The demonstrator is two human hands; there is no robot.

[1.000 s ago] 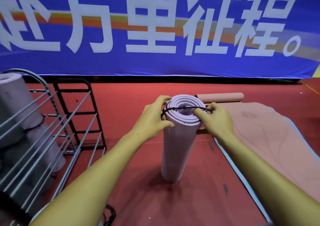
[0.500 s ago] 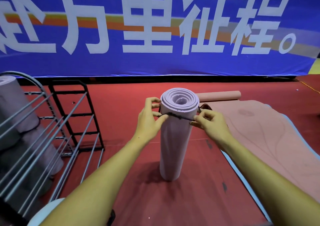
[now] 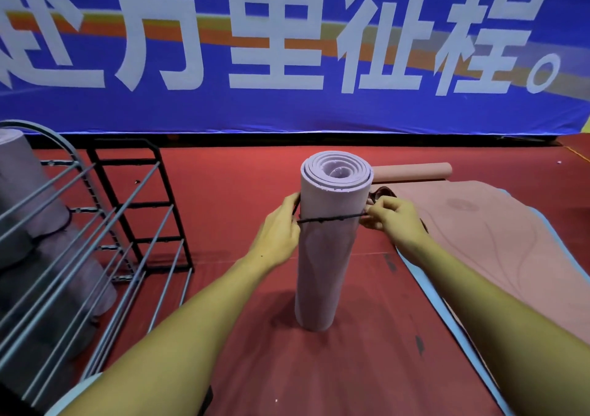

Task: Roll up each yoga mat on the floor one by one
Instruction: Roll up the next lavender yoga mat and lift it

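Now | left hand (image 3: 278, 228), right hand (image 3: 393, 221) pinch black band (image 3: 330, 218) | around upright lilac mat (image 3: 329, 243)

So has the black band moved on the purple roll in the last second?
Yes. The black band has slid down from the top rim of the upright purple roll; both hands followed it down.

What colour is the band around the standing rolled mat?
Black. The band circles the lilac rolled mat, best seen in the head view.

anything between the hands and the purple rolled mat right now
Nothing visible does. The left hand and right hand sit against the upright purple mat, holding the black band around it.
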